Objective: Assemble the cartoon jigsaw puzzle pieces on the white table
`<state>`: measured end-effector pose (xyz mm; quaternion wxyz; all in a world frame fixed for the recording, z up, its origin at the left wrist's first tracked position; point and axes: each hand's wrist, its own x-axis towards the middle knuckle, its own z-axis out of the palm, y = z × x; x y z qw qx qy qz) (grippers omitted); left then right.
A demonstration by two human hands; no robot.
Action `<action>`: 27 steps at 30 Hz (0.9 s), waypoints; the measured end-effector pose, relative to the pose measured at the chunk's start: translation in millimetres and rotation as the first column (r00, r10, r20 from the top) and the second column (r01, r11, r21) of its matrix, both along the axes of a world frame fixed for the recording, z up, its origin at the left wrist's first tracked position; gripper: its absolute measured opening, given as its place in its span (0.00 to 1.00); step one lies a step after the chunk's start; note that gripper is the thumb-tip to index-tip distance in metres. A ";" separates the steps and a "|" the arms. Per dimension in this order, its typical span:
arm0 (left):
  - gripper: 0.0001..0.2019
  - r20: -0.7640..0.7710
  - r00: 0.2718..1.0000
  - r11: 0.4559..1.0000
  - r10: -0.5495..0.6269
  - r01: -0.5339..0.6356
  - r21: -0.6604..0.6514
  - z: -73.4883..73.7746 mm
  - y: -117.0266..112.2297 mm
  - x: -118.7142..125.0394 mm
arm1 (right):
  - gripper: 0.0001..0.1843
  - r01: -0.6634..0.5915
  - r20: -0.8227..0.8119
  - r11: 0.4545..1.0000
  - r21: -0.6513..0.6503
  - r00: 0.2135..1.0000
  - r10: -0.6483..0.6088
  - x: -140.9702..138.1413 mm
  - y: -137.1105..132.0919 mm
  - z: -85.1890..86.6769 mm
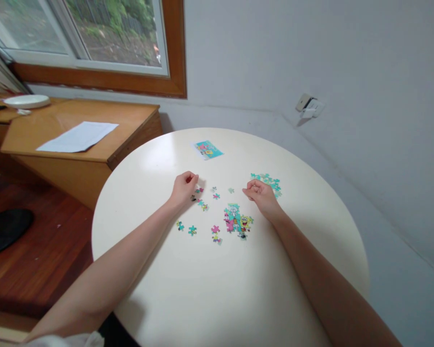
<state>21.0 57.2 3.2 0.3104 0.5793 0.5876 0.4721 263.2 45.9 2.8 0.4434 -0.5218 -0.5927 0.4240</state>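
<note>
My left hand is closed in a pinch above the table, with a pale puzzle piece at its fingertips. Loose pink, teal and dark jigsaw pieces lie beside and below that hand. My right hand is also pinched; whatever it may hold is hidden. Just behind its fingers spreads a cluster of teal pieces. Between the forearms sits a partly joined puzzle section with cartoon figures. Left of it lies a small pink-and-yellow group, and farther left are two separate teal pieces.
A picture card with the cartoon scene lies toward the far side of the round white table. To the left stands a wooden desk bearing a white sheet and a white plate. A wall socket holds plugs.
</note>
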 end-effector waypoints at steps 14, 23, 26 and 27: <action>0.08 -0.683 0.700 0.978 -0.209 0.135 -0.160 16.0 -11.0 -4.6 | 0.17 -0.020 -0.004 1.000 0.003 1.000 0.021 0.0 0.6 -0.4; 0.07 -0.683 0.700 0.978 -0.206 0.133 -0.159 15.4 -12.1 -1.8 | 0.16 -0.019 -0.014 1.000 0.000 1.000 0.019 0.5 0.3 -1.0; 0.07 -0.676 0.705 0.977 -0.214 0.135 -0.168 16.3 -13.0 -1.3 | 0.15 -0.019 -0.028 1.000 -0.004 0.999 0.019 0.8 0.1 -1.2; 0.07 -0.673 0.707 0.976 -0.218 0.139 -0.169 16.6 -13.2 -1.3 | 0.15 -0.018 -0.032 1.000 -0.004 0.999 0.018 0.9 0.1 -1.4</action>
